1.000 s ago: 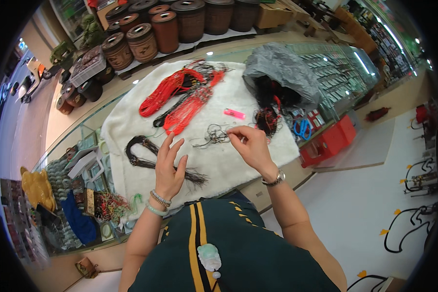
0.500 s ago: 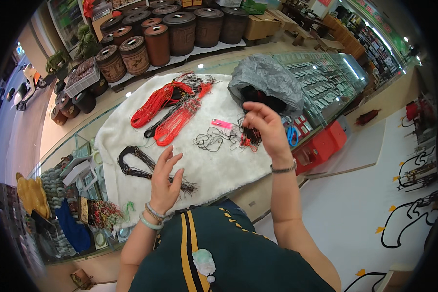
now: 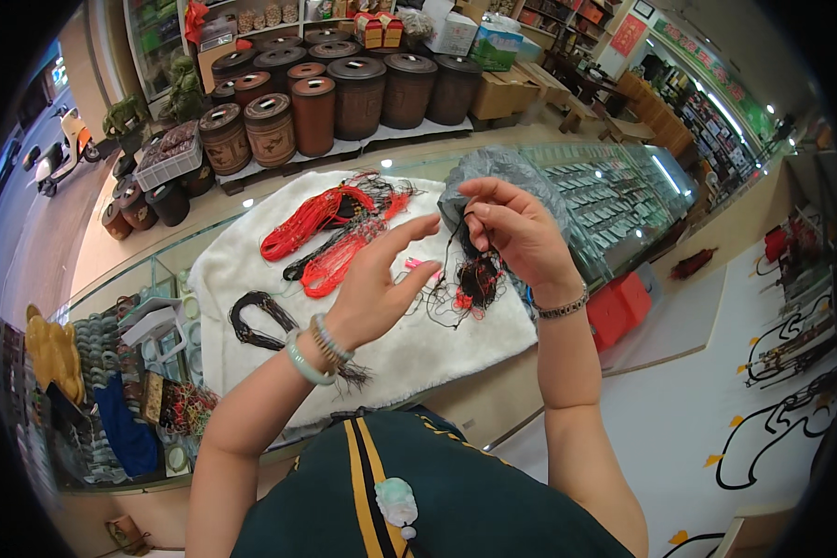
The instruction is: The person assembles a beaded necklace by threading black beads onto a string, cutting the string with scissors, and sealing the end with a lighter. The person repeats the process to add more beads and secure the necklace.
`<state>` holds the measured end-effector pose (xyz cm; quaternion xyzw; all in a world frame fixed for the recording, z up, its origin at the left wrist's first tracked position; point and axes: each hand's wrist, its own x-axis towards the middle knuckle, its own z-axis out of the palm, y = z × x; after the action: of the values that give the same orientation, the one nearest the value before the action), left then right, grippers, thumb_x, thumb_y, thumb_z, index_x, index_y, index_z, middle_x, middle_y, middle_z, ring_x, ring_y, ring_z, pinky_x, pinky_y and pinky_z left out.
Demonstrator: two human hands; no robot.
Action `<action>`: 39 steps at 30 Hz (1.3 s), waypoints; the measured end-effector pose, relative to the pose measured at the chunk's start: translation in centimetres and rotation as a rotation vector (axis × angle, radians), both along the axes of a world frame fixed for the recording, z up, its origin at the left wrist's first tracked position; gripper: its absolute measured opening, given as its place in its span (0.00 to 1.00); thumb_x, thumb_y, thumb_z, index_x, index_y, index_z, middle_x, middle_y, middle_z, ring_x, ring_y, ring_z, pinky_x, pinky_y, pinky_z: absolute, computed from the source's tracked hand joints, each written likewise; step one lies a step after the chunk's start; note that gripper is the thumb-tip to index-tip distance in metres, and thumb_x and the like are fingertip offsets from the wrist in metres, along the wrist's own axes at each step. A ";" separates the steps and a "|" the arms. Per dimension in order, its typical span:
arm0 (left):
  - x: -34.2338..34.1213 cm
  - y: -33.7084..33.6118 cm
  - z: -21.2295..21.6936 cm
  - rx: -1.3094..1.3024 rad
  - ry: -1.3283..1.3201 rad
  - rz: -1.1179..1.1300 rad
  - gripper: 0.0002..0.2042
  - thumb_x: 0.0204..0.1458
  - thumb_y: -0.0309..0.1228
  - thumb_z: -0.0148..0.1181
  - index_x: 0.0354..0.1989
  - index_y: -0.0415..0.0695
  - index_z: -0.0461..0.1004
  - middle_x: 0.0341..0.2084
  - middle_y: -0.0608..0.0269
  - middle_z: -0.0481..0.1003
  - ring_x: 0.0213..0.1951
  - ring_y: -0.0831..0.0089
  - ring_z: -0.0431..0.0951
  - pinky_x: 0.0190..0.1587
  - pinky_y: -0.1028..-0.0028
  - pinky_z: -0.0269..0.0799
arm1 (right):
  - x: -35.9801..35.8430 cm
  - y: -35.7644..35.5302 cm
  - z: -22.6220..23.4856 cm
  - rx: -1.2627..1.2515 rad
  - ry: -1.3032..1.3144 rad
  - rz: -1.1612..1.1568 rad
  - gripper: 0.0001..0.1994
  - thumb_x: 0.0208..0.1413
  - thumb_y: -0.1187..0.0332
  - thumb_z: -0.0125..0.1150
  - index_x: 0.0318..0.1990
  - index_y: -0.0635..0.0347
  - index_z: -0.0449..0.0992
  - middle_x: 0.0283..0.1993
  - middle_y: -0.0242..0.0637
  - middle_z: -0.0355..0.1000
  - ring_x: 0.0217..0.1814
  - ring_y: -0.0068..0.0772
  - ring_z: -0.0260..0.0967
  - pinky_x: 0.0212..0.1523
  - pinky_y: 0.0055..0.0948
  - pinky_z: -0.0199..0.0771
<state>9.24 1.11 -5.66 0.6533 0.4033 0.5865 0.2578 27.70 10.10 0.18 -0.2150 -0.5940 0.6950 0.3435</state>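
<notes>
My right hand [image 3: 530, 244] is raised over the white plush cloth [image 3: 437, 363], thumb and forefinger pinched on a thin black cord [image 3: 450, 249] that hangs down. Below it lies a tangle of black and red cords [image 3: 480, 283]. Opposite, my left hand [image 3: 374, 290] hovers with fingers and thumb apart, holding nothing. A pink lighter [image 3: 412, 264] shows partly behind its thumb. Farther left are a bundle of red cords [image 3: 298, 231], a red and black one [image 3: 324, 275], and a looped black cord bundle [image 3: 247, 318] nearer me.
A crumpled grey plastic bag [image 3: 516, 172] stands behind my right hand. The cloth covers a glass display counter [image 3: 614, 200] with rows of small items. Jade bangles [image 3: 102, 349] lie at left, a red plastic stool [image 3: 620, 312] at right. Lidded brown jars [image 3: 358, 98] line the back.
My left hand has moved up and right, toward my right hand. My right hand has lifted a black cord from the tangle. The view has tilted up a little.
</notes>
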 end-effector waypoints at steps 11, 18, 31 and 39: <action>-5.8 1.5 2.2 -0.659 -0.650 -0.616 0.15 0.65 0.37 0.45 0.47 0.37 0.71 0.35 0.58 0.78 0.41 0.68 0.80 0.50 0.67 0.76 | -1.6 -0.4 -1.6 -0.133 -0.019 0.241 0.18 0.65 0.64 0.47 0.56 0.67 0.69 0.29 0.28 0.66 0.31 0.17 0.63 0.33 0.17 0.65; -7.7 -0.2 1.6 -0.540 -1.177 -0.633 0.16 0.65 0.36 0.44 0.53 0.37 0.67 0.47 0.51 0.74 0.53 0.60 0.74 0.61 0.59 0.68 | -4.7 -2.3 -4.4 0.684 -0.227 -0.350 0.09 0.51 0.67 0.66 0.39 0.59 0.77 0.40 0.30 0.73 0.43 0.22 0.69 0.41 0.23 0.67; -8.2 -1.3 0.8 -0.508 -1.125 -0.356 0.20 0.65 0.37 0.45 0.58 0.36 0.63 0.54 0.49 0.69 0.58 0.61 0.68 0.62 0.61 0.67 | -10.8 -5.9 -9.3 0.295 -0.124 0.003 0.10 0.55 0.68 0.62 0.41 0.65 0.78 0.36 0.29 0.74 0.31 0.14 0.68 0.28 0.16 0.65; -8.2 -1.7 -0.7 -0.533 -1.016 -0.301 0.24 0.65 0.44 0.42 0.61 0.39 0.58 0.55 0.49 0.68 0.61 0.62 0.65 0.62 0.63 0.64 | -10.3 -6.8 -10.0 -0.155 -0.027 0.161 0.09 0.61 0.69 0.56 0.41 0.65 0.76 0.35 0.32 0.75 0.30 0.16 0.70 0.23 0.15 0.67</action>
<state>0.99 -0.61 -6.36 0.2533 0.2656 0.6615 0.6540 17.35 3.26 -9.87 -0.2018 -0.5582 0.7614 0.2608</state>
